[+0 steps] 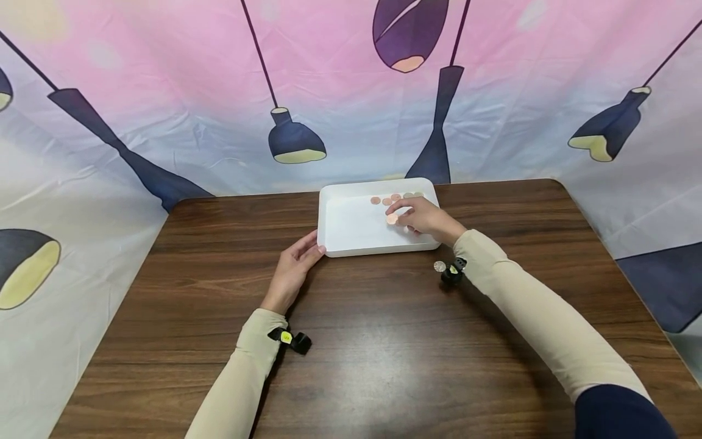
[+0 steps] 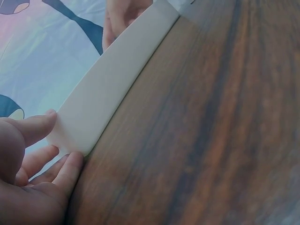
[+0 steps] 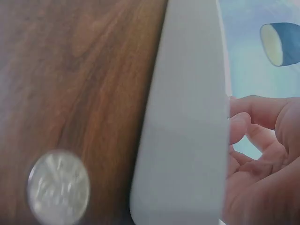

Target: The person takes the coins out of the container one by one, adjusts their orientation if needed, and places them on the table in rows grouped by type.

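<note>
Nearest, on the dark wooden table (image 1: 351,366), a silver coin (image 1: 440,266) lying flat just outside the near right corner of the tray, beside the right wrist. Further out, left hand (image 1: 290,271) resting against the near left corner of the white tray (image 1: 351,235), fingers nearly straight, thumb on the outer wall, gripping nothing. Best kept there as a light brace so the tray cannot slide. Beyond, right hand (image 1: 422,218) reaching over the tray's near right rim, fingers curled, pinching a copper coin (image 1: 392,219) at the fingertips just above the tray floor. Best lowered flat and let go close to the surface, to avoid bouncing or rolling into the rest. Farthest, a short row of copper coins (image 1: 396,197) along the tray's far wall: small, round, reddish-brown, lying flat, close together.
</note>
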`<state>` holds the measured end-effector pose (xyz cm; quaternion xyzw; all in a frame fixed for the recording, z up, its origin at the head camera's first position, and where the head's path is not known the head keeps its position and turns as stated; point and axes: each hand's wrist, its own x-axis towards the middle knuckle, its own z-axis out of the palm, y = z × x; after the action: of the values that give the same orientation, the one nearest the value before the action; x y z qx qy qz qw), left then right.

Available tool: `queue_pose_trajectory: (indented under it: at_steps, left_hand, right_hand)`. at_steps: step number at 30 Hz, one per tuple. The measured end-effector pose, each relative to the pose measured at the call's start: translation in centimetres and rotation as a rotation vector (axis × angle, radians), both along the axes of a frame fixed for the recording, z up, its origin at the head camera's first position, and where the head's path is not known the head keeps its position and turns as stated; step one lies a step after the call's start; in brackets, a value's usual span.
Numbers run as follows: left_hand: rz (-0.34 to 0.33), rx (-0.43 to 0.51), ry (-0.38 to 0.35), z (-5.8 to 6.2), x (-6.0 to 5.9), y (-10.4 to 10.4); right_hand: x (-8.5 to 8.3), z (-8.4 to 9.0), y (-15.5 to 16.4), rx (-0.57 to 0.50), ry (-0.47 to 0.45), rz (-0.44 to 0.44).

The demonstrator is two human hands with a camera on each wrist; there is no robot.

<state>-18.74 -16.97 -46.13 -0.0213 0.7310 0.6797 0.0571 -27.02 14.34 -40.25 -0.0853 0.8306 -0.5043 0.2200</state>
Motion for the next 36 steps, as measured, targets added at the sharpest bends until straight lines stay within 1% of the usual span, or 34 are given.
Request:
queue_pose_trajectory:
  at_steps: [4, 7, 11, 13, 19, 21, 24, 31, 33, 36]
  left_hand:
    - [-0.001, -0.003, -0.009, 0.1, 0.0, 0.0]
    - [-0.004, -0.003, -0.008, 0.1, 0.0, 0.0]
    - [-0.01, -0.007, -0.001, 0.1, -0.1, 0.1]
    - [-0.012, -0.006, -0.002, 0.0, -0.2, 0.1]
    - [-0.019, -0.002, -0.015, 0.0, -0.3, 0.0]
    - [-0.018, 0.001, -0.012, 0.0, -0.3, -0.1]
    - [-0.015, 0.002, -0.009, 0.0, -0.3, -0.2]
    - [-0.026, 0.004, -0.042, -0.1, -0.2, 0.0]
    - [-0.028, 0.007, -0.042, -0.1, -0.2, 0.0]
    - [-0.021, 0.009, -0.028, 0.0, -0.3, -0.1]
  right_hand:
    - [0.5, 0.7, 1.2, -0.007, -0.036, 0.01]
    - [1.0, 1.2, 2.1, -0.013, -0.06, 0.0]
    - [1.8, 1.7, 3.5, -0.012, -0.045, 0.009]
    - [2.3, 1.9, 4.2, -0.01, -0.023, 0.028]
    - [3.8, 2.7, 6.8, 0.039, 0.018, 0.07]
    - [4.5, 2.9, 7.7, 0.032, 0.017, 0.064]
    - [5.6, 3.3, 8.8, -0.009, 0.005, 0.044]
    - [8.2, 3.1, 11.1, -0.04, -0.054, 0.038]
    - [8.7, 2.8, 11.6, -0.061, -0.06, 0.034]
    - [9.3, 2.3, 12.1, -0.07, -0.043, 0.024]
